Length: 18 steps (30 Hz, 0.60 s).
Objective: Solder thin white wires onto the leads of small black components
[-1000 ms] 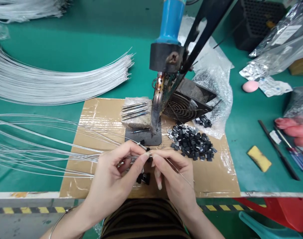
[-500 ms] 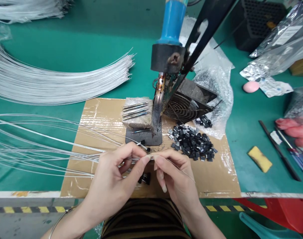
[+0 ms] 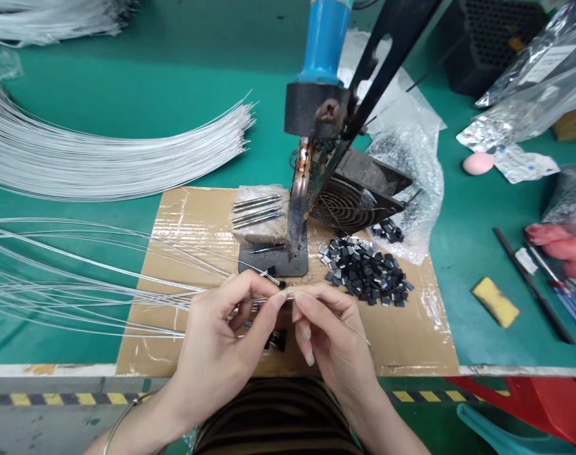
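Thumb and finger of my left hand (image 3: 226, 328) pinch a thin pale wire just below the soldering iron tip. My right hand (image 3: 333, 328) is closed on the same wire, its fingertips almost touching the left ones; the wire's tail runs out across this hand. What lies right between the fingertips is too small to make out. Loose wires (image 3: 165, 297) with small black ends pass under and beside my left hand. Above stands the soldering iron (image 3: 300, 202), tip down, with a blue handle. A pile of small black connectors (image 3: 366, 268) lies right of my hands.
A cardboard sheet (image 3: 425, 341) covers the table front. Behind the iron are a metal-tipped rod stack on a wrapped block (image 3: 259, 218) and a fan (image 3: 349, 202). A large wire bundle (image 3: 127, 158) lies left; a yellow sponge (image 3: 495, 302) and a black stick (image 3: 534, 287) lie right.
Hardly anything differs. Both hands keep their pinch on the wire, and the right fingers have shifted very slightly. The view has moved a little.
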Each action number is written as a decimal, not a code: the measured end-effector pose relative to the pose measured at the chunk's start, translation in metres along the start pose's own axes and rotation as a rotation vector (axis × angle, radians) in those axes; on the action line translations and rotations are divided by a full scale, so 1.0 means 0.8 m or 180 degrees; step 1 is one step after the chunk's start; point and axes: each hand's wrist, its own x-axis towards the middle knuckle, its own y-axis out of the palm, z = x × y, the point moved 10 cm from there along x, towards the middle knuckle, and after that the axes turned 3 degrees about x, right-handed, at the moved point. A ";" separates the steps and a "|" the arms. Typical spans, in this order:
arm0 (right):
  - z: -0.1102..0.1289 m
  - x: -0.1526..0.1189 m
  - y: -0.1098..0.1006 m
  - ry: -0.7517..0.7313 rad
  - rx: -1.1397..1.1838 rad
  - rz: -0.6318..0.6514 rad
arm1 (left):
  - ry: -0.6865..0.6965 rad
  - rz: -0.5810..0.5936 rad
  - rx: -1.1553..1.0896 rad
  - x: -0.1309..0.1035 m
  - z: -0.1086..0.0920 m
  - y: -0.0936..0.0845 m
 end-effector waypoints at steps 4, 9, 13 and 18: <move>-0.003 0.000 0.001 -0.0008 0.0141 -0.0034 | 0.0030 -0.0172 0.0116 -0.003 0.001 -0.001; -0.006 0.000 0.002 -0.0061 0.0217 -0.0089 | 0.0008 -0.0242 -0.0030 -0.005 0.008 0.001; -0.007 0.001 0.006 -0.0054 0.0335 0.0026 | -0.0010 -0.0214 -0.0131 -0.003 0.010 0.002; -0.006 0.002 0.005 -0.0049 0.0360 0.0017 | 0.0088 -0.0342 -0.0143 -0.002 0.006 -0.001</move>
